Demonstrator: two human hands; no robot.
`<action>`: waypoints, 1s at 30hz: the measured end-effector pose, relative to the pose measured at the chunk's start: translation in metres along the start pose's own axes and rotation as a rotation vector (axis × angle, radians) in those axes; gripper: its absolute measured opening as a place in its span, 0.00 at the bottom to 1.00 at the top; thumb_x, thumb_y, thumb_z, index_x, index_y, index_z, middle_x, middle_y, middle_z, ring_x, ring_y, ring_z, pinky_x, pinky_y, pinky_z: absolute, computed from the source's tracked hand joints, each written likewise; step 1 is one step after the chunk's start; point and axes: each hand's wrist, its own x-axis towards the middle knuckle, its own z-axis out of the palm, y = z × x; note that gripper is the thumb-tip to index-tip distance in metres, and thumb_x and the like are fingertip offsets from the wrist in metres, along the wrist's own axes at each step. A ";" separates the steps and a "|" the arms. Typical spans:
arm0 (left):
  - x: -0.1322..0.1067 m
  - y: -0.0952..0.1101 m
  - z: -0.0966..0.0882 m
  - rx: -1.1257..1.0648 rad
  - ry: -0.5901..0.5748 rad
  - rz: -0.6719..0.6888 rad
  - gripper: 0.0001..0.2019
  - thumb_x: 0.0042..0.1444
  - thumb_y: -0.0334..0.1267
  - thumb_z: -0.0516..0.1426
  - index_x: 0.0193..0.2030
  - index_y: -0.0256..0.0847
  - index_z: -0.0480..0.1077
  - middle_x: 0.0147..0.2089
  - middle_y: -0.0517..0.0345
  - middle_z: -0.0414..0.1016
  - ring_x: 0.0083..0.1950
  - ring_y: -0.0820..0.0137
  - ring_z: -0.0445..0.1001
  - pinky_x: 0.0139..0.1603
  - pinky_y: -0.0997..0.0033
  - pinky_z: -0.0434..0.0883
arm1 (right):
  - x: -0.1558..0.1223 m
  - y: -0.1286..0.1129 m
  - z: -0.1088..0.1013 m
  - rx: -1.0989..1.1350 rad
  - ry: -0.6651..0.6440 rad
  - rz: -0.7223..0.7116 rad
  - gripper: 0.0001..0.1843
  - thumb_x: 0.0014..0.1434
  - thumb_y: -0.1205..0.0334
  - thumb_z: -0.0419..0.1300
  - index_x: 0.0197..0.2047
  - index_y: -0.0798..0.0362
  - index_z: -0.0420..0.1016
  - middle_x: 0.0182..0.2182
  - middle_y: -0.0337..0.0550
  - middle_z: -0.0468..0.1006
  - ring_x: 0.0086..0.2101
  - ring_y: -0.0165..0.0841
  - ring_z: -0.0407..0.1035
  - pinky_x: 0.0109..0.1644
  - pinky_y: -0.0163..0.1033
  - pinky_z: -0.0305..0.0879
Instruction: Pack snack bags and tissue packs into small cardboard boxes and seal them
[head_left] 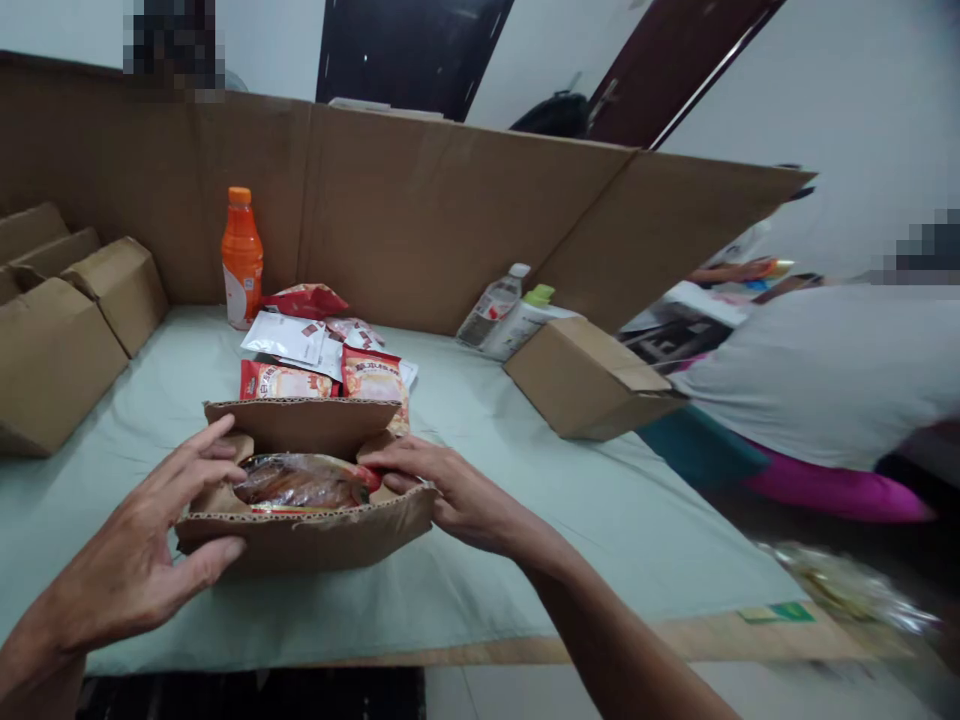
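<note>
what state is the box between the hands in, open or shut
Open: the box has its flaps apart and a snack packet shows inside. Left hand and right hand rest on its sides.

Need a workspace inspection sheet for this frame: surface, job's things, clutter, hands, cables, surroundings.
Surface: table under pale green cloth; bare board edge at the front.
Job's things: small cardboard box, flaps open, with a snack packet lying inside.
Clutter: orange bottle upright; loose snack packets behind the box; two bottles on their sides; stacked cartons at left; single carton at right.
Hands: left hand open, thumb on the box's front wall, fingers spread. Right hand lies with its fingers on the right flap, thumb hidden.
Cables: nothing seen.
Surroundings: cardboard screen around the table; another person at the right.
</note>
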 end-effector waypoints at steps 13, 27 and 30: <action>-0.001 0.007 0.026 0.167 0.370 -0.012 0.19 0.69 0.37 0.58 0.65 0.42 0.66 0.63 0.45 0.67 0.65 0.56 0.71 0.64 0.52 0.75 | 0.013 -0.017 -0.004 -0.186 0.226 -0.118 0.19 0.73 0.55 0.57 0.64 0.46 0.73 0.61 0.50 0.78 0.60 0.44 0.73 0.59 0.55 0.74; 0.005 -0.011 0.032 -0.024 0.257 0.138 0.12 0.68 0.29 0.54 0.49 0.39 0.78 0.55 0.47 0.79 0.62 0.58 0.74 0.60 0.54 0.77 | 0.022 -0.025 0.006 -0.406 -0.278 -0.258 0.38 0.64 0.32 0.60 0.71 0.40 0.69 0.73 0.57 0.60 0.71 0.58 0.52 0.70 0.70 0.52; 0.003 -0.017 0.031 -0.037 0.256 0.124 0.12 0.69 0.31 0.53 0.50 0.43 0.78 0.55 0.50 0.78 0.63 0.57 0.74 0.61 0.52 0.76 | 0.040 -0.030 0.012 -0.387 -0.404 -0.200 0.42 0.60 0.33 0.65 0.72 0.40 0.67 0.75 0.57 0.55 0.72 0.59 0.49 0.70 0.70 0.50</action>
